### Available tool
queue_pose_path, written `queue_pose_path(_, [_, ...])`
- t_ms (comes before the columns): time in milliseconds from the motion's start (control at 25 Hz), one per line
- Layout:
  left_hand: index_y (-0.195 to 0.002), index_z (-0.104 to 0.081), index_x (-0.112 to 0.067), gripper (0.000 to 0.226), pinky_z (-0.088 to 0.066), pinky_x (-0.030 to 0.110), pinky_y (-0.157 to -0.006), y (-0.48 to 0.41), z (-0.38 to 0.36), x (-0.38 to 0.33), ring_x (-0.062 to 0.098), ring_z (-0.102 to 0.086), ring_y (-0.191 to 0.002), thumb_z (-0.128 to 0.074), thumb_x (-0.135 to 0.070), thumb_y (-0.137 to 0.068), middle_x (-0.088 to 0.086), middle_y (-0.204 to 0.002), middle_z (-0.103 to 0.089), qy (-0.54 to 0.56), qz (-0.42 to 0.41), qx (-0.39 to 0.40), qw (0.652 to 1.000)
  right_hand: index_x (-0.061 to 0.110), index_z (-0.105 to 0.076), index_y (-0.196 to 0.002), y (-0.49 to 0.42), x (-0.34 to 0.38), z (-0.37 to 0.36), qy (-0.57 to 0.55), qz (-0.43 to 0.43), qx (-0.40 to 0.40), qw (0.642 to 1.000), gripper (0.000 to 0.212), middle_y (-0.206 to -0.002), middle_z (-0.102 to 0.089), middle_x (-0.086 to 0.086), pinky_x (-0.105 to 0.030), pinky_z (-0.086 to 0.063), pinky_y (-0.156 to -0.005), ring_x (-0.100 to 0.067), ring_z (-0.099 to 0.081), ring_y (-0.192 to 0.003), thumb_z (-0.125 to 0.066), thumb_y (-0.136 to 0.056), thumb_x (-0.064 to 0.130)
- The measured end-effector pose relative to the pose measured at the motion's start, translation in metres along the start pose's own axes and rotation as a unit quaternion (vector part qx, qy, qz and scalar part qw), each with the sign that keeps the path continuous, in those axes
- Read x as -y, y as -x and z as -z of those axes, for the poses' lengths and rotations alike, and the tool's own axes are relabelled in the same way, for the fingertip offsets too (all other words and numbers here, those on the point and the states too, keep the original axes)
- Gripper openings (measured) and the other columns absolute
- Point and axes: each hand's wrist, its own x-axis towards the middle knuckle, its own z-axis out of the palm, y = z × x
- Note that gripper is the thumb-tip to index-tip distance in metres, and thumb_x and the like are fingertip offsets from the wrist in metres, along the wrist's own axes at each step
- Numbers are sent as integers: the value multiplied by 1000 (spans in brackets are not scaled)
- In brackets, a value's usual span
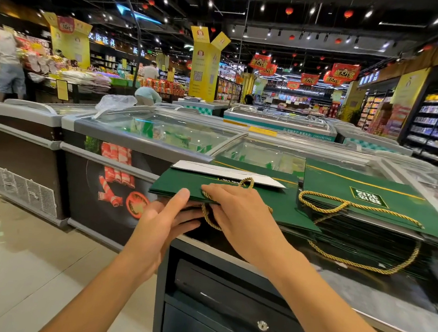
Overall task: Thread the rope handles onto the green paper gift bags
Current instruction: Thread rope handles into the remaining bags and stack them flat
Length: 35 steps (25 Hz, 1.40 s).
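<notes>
Head view: one green bag [178, 182] lies just left of the stack [368, 230], its near edge pinched by the left hand [160, 222], thumb on top, while the right hand [237, 211], fingers curled, grips a gold rope [208, 216] at that edge. Threading is in hand; next, the rope end likely needs feeding through a hole. Count: two hands, three ropes seen, stack uncountable.

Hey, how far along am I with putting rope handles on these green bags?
Done: the stack of bags on the right already carries gold rope handles. In hand: your left hand pinches a flat green bag while your right hand lies over the edge where a gold rope loops out. Left: at least finishing this bag.
</notes>
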Motion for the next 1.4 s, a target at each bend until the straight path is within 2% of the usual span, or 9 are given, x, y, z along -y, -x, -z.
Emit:
queue_pose_path(160, [-132, -59, -16, 48, -51, 43, -96, 1, -1, -2, 27, -71, -109, -56, -37, -89, 8, -118, -74, -14, -9, 39, 999, 13, -66, -131, -6, -3, 21, -80, -53, -150, 984, 35, -113, -75, -4, -32, -57, -85, -15, -71, -99, -55, -100, 2])
queue_pose_path(240, [-134, -57, -18, 47, -51, 44, -98, -2, -2, 1, 27, -71, -110, -55, -37, -91, 8, -119, -73, -20, 2, 40, 999, 17, -66, -132, -11, -8, 38, -156, -94, -211, 960, 34, -97, -75, 1, -15, -49, -66, -4, -64, -76, -53, -103, 6])
queue_pose_path(320, [-136, -56, -18, 46, -52, 45, -99, -3, -4, 5, 26, -71, -109, -57, -34, -93, 7, -118, -74, -29, 18, 40, 999, 14, -70, -124, -16, -17, 56, -252, -115, -281, 919, 27, -88, -71, 8, -17, -46, -63, -3, -60, -72, -51, -104, 8])
queue_pose_path(480, [-136, -54, -20, 43, -56, 41, -94, -4, -11, 11, 27, -73, -103, -65, -22, -95, 7, -112, -76, -24, 54, 19, 998, 13, -70, -106, -17, -36, 76, -483, -165, -381, 771, 16, -92, -66, -14, -51, -55, -84, -23, -59, -88, -55, -104, 17])
queue_pose_path(680, [-131, -46, -29, 45, -61, 35, -78, 0, -33, 20, 10, -75, -93, -67, -15, -94, -9, -110, -72, -20, 60, 27, 998, 11, -63, -118, -9, -35, 60, -690, -235, -397, 558, 19, -117, -73, -15, -47, -58, -94, -26, -70, -100, -49, -105, 6])
queue_pose_path(880, [-132, -52, -22, 48, -60, 26, -73, -5, -29, 11, 17, -72, -105, -52, 10, -97, -2, -113, -76, 28, -8, 15, 999, 11, -59, -117, 15, -43, 53, -642, -265, -360, 623, 33, -104, -71, -10, -38, -58, -88, -25, -69, -94, -57, -93, -12])
queue_pose_path(1120, [-150, -40, -23, 61, -61, 32, -83, -34, -16, -8, 20, -71, -108, -49, 9, -99, 0, -121, -73, -25, -52, -8, 998, 17, -53, -129, 47, -78, 84, -542, -335, -349, 688, 46, -109, -72, -11, -26, -60, -67, -24, -75, -91, -70, -90, 0])
queue_pose_path(1280, [-142, -42, -23, 52, -61, 30, -82, -58, -44, -24, 12, -74, -96, -52, 4, -99, 0, -114, -74, -84, -74, -5, 994, 28, -61, -130, 67, -104, 119, -365, -335, -275, 824, 51, -113, -70, 2, -24, -59, -84, -1, -71, -95, -77, -86, 6])
queue_pose_path(1400, [-141, -43, -24, 56, -54, 13, -76, -77, -78, -32, -12, -67, -91, -66, -4, -94, -5, -120, -63, -170, -82, 55, 980, 26, -57, -141, 79, -125, 146, -238, -350, -209, 882, 52, -123, -66, 10, -31, -53, -95, -10, -66, -111, -73, -92, 19])
